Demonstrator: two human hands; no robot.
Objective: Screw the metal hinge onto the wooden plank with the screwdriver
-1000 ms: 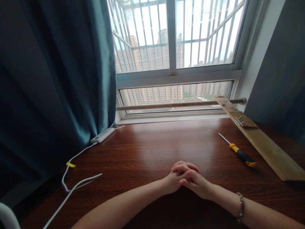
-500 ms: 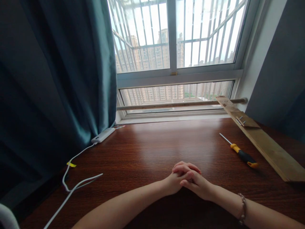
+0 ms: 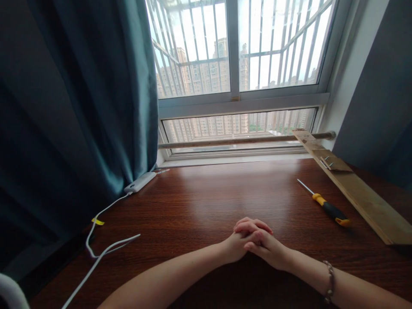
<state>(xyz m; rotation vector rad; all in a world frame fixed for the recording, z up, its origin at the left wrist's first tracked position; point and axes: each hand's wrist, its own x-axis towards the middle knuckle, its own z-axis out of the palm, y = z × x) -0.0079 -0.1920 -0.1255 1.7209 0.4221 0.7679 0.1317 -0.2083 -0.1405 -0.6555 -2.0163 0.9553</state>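
My left hand (image 3: 236, 247) and my right hand (image 3: 272, 251) are clasped together over the near part of the brown wooden table (image 3: 199, 201). Their fingers interlock and are closed, with no object visible between them; the palms are hidden. A beaded bracelet (image 3: 328, 281) circles my right wrist. To the right of my hands, a screwdriver (image 3: 331, 210) with a yellow and black handle lies on the table, its tip toward the window. Beyond it is a long wooden board (image 3: 360, 193), with a small wood piece and a few screws or nails on it.
A white power strip (image 3: 140, 183) lies at the left by the dark blue curtain (image 3: 128, 107). Its white cable (image 3: 93, 266) loops over the table's left side, with a yellow tag (image 3: 98, 222). A barred window (image 3: 234, 101) and a horizontal rail (image 3: 231, 142) stand at the back.
My hands stay clasped and the tools lie where they were. Only the view has shifted very slightly.
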